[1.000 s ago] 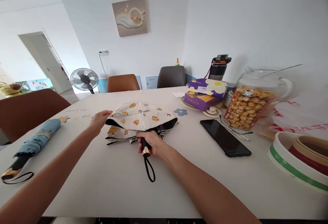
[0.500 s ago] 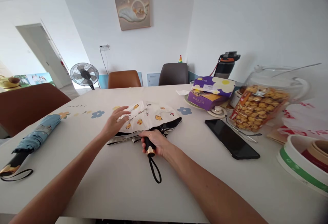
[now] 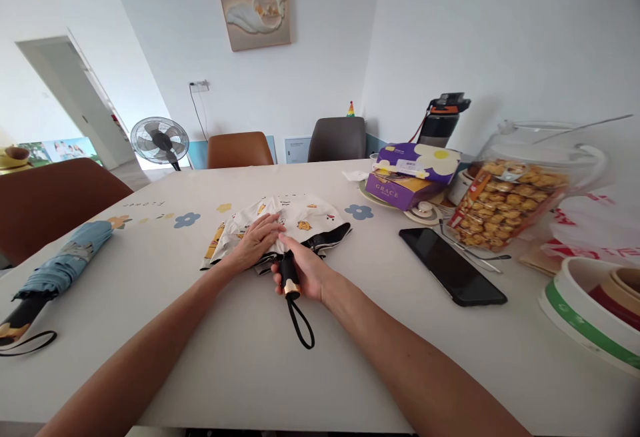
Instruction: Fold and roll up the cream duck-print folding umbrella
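Note:
A white umbrella (image 3: 305, 210) with small yellow cartoon prints and a black underside lies loosely folded on the table, its handle pointing toward me. My right hand (image 3: 306, 270) is wrapped round the black handle, the thumb reaching up onto the cloth; the gold end and black wrist loop stick out below. Flat on the canopy, just left of the handle, rests my left hand (image 3: 256, 243), fingers stretched out. Off to the left lies a blue folded umbrella (image 3: 73, 257) with a black and gold handle, touched by neither hand.
On the right are a black phone (image 3: 450, 265), glasses (image 3: 475, 255), a purple box (image 3: 400, 189), a tissue pack (image 3: 420, 162), a dark bottle (image 3: 440, 120), a clear jug (image 3: 565, 143) beside packaged snacks (image 3: 510, 203), and tape rolls (image 3: 575, 303). Chairs (image 3: 337, 138) line the far edge.
My left hand has come down and to the right, from raised above the canopy to lying on it. The cloth on the left has spread out. My right hand keeps the handle, its thumb now higher.

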A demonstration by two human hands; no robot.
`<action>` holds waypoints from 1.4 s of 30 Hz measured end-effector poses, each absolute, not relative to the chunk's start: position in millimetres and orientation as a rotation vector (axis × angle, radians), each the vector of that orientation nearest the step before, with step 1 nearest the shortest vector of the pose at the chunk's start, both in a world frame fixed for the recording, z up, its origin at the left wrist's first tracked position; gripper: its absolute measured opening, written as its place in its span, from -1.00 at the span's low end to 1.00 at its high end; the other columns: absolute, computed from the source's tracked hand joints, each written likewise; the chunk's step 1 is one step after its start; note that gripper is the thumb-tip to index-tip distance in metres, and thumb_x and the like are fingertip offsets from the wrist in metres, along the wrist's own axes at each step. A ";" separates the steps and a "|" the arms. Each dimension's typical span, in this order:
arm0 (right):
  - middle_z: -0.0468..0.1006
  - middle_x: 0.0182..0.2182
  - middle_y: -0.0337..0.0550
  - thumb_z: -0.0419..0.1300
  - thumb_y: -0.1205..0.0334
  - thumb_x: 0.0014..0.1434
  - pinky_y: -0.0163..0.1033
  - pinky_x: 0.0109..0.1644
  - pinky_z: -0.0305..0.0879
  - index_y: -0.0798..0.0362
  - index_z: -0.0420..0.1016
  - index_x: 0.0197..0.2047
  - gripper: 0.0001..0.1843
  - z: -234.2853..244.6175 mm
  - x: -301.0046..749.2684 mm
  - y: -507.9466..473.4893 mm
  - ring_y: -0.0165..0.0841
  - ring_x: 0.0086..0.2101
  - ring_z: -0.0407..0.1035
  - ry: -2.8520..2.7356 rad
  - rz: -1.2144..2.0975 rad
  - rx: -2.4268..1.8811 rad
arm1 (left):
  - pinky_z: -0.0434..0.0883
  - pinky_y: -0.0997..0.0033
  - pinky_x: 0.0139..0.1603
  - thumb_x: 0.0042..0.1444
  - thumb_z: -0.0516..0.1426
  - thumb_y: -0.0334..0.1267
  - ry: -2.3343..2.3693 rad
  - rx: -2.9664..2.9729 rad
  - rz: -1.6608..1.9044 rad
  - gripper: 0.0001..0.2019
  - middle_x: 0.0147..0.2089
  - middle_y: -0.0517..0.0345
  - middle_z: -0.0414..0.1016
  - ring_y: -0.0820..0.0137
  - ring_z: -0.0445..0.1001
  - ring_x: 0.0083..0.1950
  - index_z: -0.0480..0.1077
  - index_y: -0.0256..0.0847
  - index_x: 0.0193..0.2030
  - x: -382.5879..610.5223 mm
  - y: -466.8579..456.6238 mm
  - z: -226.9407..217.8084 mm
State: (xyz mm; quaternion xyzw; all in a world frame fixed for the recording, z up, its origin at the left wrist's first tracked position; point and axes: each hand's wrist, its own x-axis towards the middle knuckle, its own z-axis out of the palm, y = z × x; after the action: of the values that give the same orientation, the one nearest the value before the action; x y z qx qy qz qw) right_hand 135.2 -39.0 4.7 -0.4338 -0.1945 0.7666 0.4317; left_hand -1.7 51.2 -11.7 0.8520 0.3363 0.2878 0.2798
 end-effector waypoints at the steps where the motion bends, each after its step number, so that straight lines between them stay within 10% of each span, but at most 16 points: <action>1: 0.39 -0.58 -0.23 0.04 -0.06 0.24 -0.23 -0.63 0.37 0.09 0.25 -0.30 -0.65 4.0 134.4 -38.6 -0.42 -0.67 0.29 -0.481 1.893 -1.104 | -0.06 0.19 0.37 0.20 -0.05 -0.11 0.899 2.293 0.778 -0.68 0.31 0.14 0.21 0.29 -0.06 0.41 0.45 -0.08 -0.06 -0.6 51.1 -13.1; 9: 0.38 -0.63 -0.26 0.14 0.23 0.23 -0.28 -0.66 0.35 0.15 0.28 -0.39 -0.80 -1.1 132.2 -35.9 -0.46 -0.68 0.27 -0.491 1.842 -1.138 | 0.12 0.18 0.26 0.17 -0.04 -0.12 1.307 2.294 0.892 -0.56 0.23 0.00 0.30 0.22 0.16 0.29 0.29 -0.18 0.16 -11.5 61.7 -11.6; 16: 0.41 -0.62 -0.23 0.09 0.40 0.19 -0.30 -0.68 0.35 0.19 0.31 -0.42 -0.86 1.3 134.6 -35.9 -0.48 -0.69 0.27 -0.492 1.844 -1.173 | 0.24 0.45 -0.40 0.08 0.00 -0.06 1.511 2.154 0.771 -0.71 -0.52 0.21 0.38 0.39 0.34 -0.40 0.42 -0.20 -0.41 -23.6 67.1 -4.1; 21: 0.49 -0.53 -0.15 0.07 0.42 0.17 -0.26 -0.63 0.41 0.22 0.33 -0.37 -0.91 3.5 136.1 -37.6 -0.48 -0.66 0.32 -0.447 1.850 -1.182 | 0.31 0.35 -0.28 0.13 -0.04 -0.15 1.959 1.874 1.060 -0.71 -0.35 0.05 0.48 0.29 0.41 -0.31 0.44 -0.23 -0.21 -58.0 89.0 10.1; 26: 0.49 -0.53 -0.16 0.06 0.45 0.16 -0.28 -0.61 0.42 0.21 0.34 -0.39 -0.90 5.7 135.4 -39.2 -0.48 -0.64 0.33 -0.439 1.866 -1.166 | 0.10 -0.11 0.16 0.06 -0.01 -0.38 2.444 2.140 0.923 -0.56 0.14 -0.40 0.30 -0.10 0.23 0.19 0.30 -0.44 0.11 -92.9 95.5 12.6; 34: 0.28 -0.71 -0.29 0.07 0.47 0.07 -0.33 -0.68 0.29 0.12 0.24 -0.56 -0.80 3.4 128.9 -40.5 -0.50 -0.73 0.16 -0.591 1.727 -1.275 | 0.38 0.28 -0.08 0.12 -0.01 -0.19 1.518 2.197 0.986 -0.73 -0.08 0.11 0.52 0.28 0.46 -0.12 0.44 -0.12 -0.12 -27.6 55.9 15.2; 42: 0.38 -0.70 -0.12 0.12 0.48 -0.02 -0.22 -0.48 0.31 0.11 0.36 -0.42 -0.90 8.3 131.2 -43.6 -0.18 -0.55 0.44 -1.420 1.004 -1.919 | 0.31 0.19 0.07 0.09 0.10 -0.07 1.251 2.356 1.228 -0.66 0.04 0.05 0.42 0.23 0.33 0.09 0.35 -0.14 -0.02 15.0 19.6 36.4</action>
State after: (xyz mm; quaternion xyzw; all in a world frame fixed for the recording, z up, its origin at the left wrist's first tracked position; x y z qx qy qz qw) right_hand 131.2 -43.6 8.3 -0.7129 -0.5276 0.3731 0.2726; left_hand 15.0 19.6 36.4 0.7980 0.4239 0.4161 0.1022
